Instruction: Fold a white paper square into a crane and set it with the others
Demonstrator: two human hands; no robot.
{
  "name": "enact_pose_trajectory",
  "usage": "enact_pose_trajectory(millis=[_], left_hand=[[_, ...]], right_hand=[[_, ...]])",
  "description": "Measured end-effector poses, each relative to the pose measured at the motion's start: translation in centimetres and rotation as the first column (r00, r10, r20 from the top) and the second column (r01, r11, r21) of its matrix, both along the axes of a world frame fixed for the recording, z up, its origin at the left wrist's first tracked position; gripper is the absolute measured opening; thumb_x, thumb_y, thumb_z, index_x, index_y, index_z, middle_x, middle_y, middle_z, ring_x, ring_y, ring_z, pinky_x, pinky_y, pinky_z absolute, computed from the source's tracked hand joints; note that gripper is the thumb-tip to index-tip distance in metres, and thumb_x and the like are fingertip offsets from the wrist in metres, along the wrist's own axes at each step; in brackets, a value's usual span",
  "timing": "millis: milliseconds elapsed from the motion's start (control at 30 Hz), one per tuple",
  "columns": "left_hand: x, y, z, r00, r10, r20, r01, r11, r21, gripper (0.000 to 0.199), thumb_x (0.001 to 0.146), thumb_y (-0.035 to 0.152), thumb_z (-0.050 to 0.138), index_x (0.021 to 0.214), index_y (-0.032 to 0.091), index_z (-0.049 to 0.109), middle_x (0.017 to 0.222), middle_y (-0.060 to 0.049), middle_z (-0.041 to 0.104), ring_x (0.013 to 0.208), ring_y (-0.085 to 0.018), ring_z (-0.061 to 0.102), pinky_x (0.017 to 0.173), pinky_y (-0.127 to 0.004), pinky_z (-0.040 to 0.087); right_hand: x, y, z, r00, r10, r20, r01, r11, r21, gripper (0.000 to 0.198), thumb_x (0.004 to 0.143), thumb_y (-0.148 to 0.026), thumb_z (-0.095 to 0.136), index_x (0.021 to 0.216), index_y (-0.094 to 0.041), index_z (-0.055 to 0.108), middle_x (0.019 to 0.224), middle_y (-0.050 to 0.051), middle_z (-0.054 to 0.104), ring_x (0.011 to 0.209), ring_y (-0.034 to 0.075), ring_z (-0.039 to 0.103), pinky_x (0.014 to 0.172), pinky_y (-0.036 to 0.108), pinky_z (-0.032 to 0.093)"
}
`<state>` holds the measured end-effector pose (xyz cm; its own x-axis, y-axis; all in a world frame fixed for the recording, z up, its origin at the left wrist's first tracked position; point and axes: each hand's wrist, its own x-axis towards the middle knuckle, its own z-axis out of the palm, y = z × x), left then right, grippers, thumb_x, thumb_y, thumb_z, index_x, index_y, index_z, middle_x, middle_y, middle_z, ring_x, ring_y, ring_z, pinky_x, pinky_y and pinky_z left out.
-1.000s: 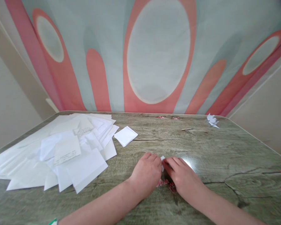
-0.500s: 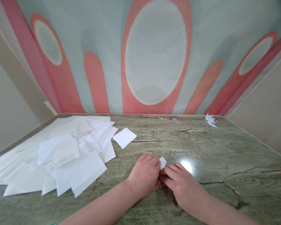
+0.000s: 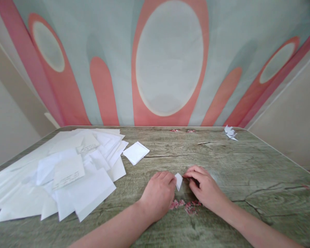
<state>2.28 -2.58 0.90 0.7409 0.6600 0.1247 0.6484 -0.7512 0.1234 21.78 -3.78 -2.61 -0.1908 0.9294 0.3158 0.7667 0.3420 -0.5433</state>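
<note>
A small folded piece of white paper [image 3: 179,181] stands out between my two hands near the middle of the table. My left hand [image 3: 160,191] is closed on its left side, fingers curled over and their tips hidden behind the knuckles. To the right, my right hand [image 3: 203,184] has its fingers bent and the thumb held apart. The index fingertip is at the paper's right corner; whether it touches I cannot tell.
Many white sheets [image 3: 93,193] lie in a spread pile on the left of the wood-grain table [image 3: 248,165]. A square stack of white paper [image 3: 136,152] sits beyond my left hand. Folded paper shapes [image 3: 230,132] rest at the far right. Pink blossoms [image 3: 188,205] decorate the tabletop.
My right hand has drawn away to the right, and its thumb has parted from the paper. More of the folded paper shows now. My left hand has hardly moved.
</note>
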Motion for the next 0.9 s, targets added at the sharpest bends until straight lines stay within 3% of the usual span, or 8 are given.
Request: enact_pose_trajectory(millis=[267,533,900], left_hand=[[0.02,0.01,-0.10,1.000,0.005,0.006,-0.005,1.000,-0.007,0.021,0.081,0.015,0.048,0.101,0.016,0.056,0.094,-0.006,0.056,0.091,-0.020,0.050,0.084,-0.034,0.042],[-0.05,0.04,-0.15,1.000,0.000,-0.003,0.000,1.000,0.003,0.024,0.082,0.015,0.047,0.104,0.016,0.054,0.097,-0.007,0.055,0.092,-0.020,0.050,0.085,-0.035,0.042],[0.01,0.05,-0.50,0.999,-0.013,-0.039,0.014,0.999,0.037,0.023,0.083,0.013,0.044,0.105,0.014,0.052,0.098,-0.008,0.054,0.092,-0.020,0.051,0.085,-0.034,0.042]], right_hand=[[0.01,0.32,0.13,0.985,0.006,-0.173,-0.036,0.985,-0.169,0.030,0.070,-0.005,0.044,0.081,-0.021,0.067,0.089,0.003,0.062,0.089,0.018,0.056,0.084,0.036,0.043],[0.16,0.20,-0.68,0.992,-0.079,-0.096,0.067,0.991,-0.119,0.034,0.067,-0.004,0.043,0.086,-0.020,0.067,0.103,0.006,0.058,0.103,0.020,0.049,0.093,0.042,0.035],[0.25,0.52,-0.76,0.988,-0.079,-0.135,0.062,0.990,-0.126,0.028,0.073,-0.011,0.048,0.088,-0.023,0.069,0.100,0.005,0.062,0.100,0.021,0.052,0.092,0.045,0.037]])
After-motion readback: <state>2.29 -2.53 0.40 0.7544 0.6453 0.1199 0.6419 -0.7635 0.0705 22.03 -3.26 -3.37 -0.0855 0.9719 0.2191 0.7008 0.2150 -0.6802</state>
